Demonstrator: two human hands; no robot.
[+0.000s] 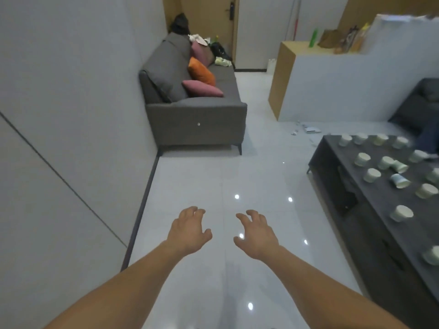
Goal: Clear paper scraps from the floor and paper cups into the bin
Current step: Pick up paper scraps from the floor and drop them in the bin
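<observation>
Task status, early stage by the look of it. Left hand [190, 230] and right hand [257, 233]: both out over the near floor [202, 176], fingers loosely curled, holding nothing. Paper cups [384, 162]: many on the dark table [332, 148] at right, some tipped, none collected. Paper scraps [308, 129]: on the far floor beyond the table. Bin: not in view.
</observation>
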